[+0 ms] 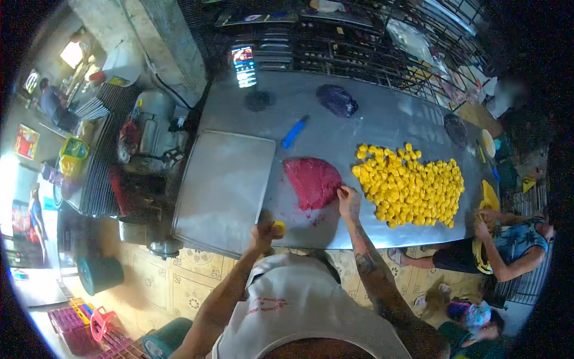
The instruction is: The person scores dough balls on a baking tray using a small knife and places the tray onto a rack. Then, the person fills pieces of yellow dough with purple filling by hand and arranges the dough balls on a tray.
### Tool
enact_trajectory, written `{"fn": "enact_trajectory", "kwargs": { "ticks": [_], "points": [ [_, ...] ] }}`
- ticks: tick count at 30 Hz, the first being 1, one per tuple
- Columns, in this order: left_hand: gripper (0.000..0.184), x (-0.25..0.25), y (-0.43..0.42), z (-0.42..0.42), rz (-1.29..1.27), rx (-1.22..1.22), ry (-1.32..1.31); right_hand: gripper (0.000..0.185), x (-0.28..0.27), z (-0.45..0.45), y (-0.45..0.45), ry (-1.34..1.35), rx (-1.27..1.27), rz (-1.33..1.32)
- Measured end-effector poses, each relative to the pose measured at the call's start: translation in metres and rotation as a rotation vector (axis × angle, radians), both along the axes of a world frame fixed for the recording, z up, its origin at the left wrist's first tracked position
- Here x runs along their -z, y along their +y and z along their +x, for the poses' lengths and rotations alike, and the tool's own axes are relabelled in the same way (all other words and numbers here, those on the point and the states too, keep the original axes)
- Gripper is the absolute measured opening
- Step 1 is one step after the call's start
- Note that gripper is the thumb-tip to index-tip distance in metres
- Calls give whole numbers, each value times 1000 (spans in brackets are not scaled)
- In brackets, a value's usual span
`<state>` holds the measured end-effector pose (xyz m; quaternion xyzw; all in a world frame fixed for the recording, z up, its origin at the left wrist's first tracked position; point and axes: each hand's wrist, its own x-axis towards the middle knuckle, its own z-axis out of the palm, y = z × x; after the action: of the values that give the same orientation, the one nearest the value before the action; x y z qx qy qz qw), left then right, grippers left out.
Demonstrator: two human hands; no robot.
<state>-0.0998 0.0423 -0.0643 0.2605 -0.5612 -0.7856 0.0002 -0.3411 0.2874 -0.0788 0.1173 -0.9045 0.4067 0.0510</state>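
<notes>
**One grey table (305,236), work kept near its front edge**

Table's broad surface lets stuff sit apart, prob. so colours don't mix. Another person (525,246) is at the far R end, hands by a yellow sheet-like item (489,194), well clear of the wearer's own. Flat tray (224,173) lies at the L end, close to L hand, prob. for easy access w/o leaning. Heap of yellow pieces (412,190) is spread R of centre, loosely piled, apart from the red stuff. Red mass (312,182) sits flat btwn tray & heap, roughly in front of the wearer, so R hand gets to it w/ a short reach; crumbs lie along its near side. Purple lump (338,100) is toward the back, prob. parked out of the way.

R hand (350,202): fingertips drawn together at the mass's R edge; can't tell if they pinch a bit or just touch. L hand (260,236): fingers closed round a small yellow piece (278,228), held by the tray's near corner, prob. lightly b/c it looks soft. Blue tool (293,134) lies behind the mass, unheld, prob. leaving both hands free.
</notes>
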Motion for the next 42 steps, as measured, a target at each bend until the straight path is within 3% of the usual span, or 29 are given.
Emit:
{"fn": "enact_trajectory", "kwargs": {
  "ticks": [4,5,7,9,10,12,13,14,16,17,19,20,22,24,26,27,29,30,33,35,37,40,42],
  "points": [
    [34,-14,-9,-1,-246,239,-66,19,16,2,11,9,1,65],
    [33,-7,-4,-5,-2,90,27,18,21,0,16,-116,-44,6],
    [33,-22,6,-19,232,-71,130,17,13,-14,24,-233,-101,-58],
    [28,-43,16,-29,99,46,173,18,-12,-25,38,-788,-501,-11],
    [28,-43,25,-33,91,39,174,18,-25,-21,42,-786,-512,-15],
    [22,-31,41,-45,-78,134,-47,19,-47,-7,44,-1061,-640,-237],
    [21,38,42,-43,-256,175,70,24,-49,0,44,-982,-677,-305],
    [21,30,57,-47,-257,159,65,24,-55,7,40,-988,-691,-298],
    [24,-15,94,-63,419,-113,50,26,-67,24,29,-858,-684,-421],
    [24,-34,105,-74,417,-122,48,26,-69,30,22,-863,-691,-420],
    [29,-58,115,-93,581,-207,-156,29,-76,43,9,-109,-662,-86],
    [29,-59,116,-95,583,-210,-158,29,-82,52,7,-113,-664,-85],
    [34,-51,114,-97,167,-96,-141,23,-102,63,4,108,-631,46],
    [34,-22,102,-93,195,-91,-71,23,-61,72,7,200,-606,25],
    [34,-15,89,-86,219,-73,1,27,-55,73,12,-649,-670,-196],
    [34,-20,82,-80,241,-118,2,32,-67,74,12,-711,-594,-395],
    [35,-37,71,-74,268,-153,8,31,-72,80,1,-700,-486,-509],
    [36,-46,66,-72,167,-41,74,30,-72,83,-4,-694,-387,-619],
    [36,-31,47,-65,-3,82,83,26,-61,93,-23,-861,-448,-653],
    [34,-29,37,-57,-70,94,19,23,-42,100,-34,-776,-445,-550],
    [27,-57,31,-55,-725,167,-29,19,-43,104,-46,-685,-447,-445],
    [23,-92,24,-51,-739,264,64,15,-58,112,-55,-321,-446,-105],
    [22,-51,24,-48,-816,138,172,20,-63,116,-58,-242,-468,-136]
  ]
}}
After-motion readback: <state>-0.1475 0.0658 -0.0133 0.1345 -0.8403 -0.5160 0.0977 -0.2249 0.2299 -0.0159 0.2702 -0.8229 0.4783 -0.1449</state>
